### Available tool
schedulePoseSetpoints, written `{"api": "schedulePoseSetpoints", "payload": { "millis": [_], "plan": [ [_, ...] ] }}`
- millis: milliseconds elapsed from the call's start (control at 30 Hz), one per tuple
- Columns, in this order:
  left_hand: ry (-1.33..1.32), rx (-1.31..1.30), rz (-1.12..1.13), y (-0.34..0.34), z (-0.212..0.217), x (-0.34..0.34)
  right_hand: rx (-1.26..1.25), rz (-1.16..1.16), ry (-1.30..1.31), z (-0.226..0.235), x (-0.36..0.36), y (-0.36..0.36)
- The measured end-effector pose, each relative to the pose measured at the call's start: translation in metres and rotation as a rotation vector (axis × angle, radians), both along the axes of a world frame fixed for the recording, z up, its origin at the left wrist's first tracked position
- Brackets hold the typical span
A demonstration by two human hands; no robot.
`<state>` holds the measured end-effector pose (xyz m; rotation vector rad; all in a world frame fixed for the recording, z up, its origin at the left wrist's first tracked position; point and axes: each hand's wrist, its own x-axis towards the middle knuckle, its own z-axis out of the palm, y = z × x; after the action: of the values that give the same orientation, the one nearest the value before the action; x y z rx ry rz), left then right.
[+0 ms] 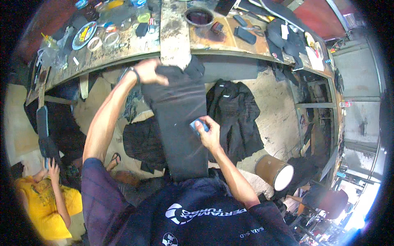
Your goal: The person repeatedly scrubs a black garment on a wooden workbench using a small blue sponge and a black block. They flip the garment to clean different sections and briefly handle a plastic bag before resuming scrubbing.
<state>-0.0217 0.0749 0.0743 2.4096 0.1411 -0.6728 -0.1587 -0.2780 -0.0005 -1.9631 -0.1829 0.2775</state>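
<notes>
the black cloth [178,108] lay lengthwise over a wooden board [174,35], its near end against the wearer's body. on its right part, at about 4 o'clock from its middle, the right hand [210,134] had thumb and fingers closed on a small blue block [193,124], partly hiding it. at 11 o'clock the left hand [151,73] was spread at the cloth's far left edge, thumb apart from the fingers; whether it pinched any fabric could not be told.

close by on the floor lay a black garment [234,119] at 3 o'clock and dark fabric [143,139] at 8. a brown drum [269,169] lay tilted at 4. the board ran on at 12 across the workbench [129,52], beside a dark bowl [189,21]; scissors [257,28] were at 1, a plate [75,42] at 10. farther off, at 8, sat a co-worker in yellow [45,205].
</notes>
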Motion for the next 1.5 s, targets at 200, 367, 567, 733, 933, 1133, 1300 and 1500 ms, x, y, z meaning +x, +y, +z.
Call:
{"api": "schedulePoseSetpoints", "payload": {
  "millis": [200, 367, 567, 733, 933, 1133, 1300, 1500],
  "plan": [
    [-0.532, 0.589, 0.461, -0.056, -0.056, -0.007, -0.106, 0.070, -0.219, -0.001, -0.023, 0.007],
    [-0.354, 0.155, 0.582, -0.057, -0.095, -0.003, -0.367, 0.728, -0.577, 0.018, -0.045, 0.026],
    [-0.260, 0.156, 0.490, -0.032, -0.092, 0.021, -0.277, 0.840, -0.640, 0.006, 0.076, 0.103],
    [-0.336, 0.176, 0.476, -0.024, -0.100, 0.026, -0.304, 0.670, -0.508, 0.008, 0.005, 0.080],
    [-0.294, 0.108, 0.460, -0.019, -0.106, 0.029, -0.309, 1.179, -0.248, 0.005, -0.051, 0.005],
    [-0.277, 0.171, 0.473, -0.010, -0.107, 0.034, -0.342, 0.654, -0.583, -0.040, 0.001, 0.035],
    [-0.324, 0.153, 0.522, -0.014, -0.119, 0.032, -0.381, 1.147, -0.206, 0.024, -0.065, -0.007],
    [-0.310, 0.064, 0.466, -0.003, -0.124, 0.036, -0.374, 0.641, -0.588, -0.031, -0.013, 0.013]
  ]
}}
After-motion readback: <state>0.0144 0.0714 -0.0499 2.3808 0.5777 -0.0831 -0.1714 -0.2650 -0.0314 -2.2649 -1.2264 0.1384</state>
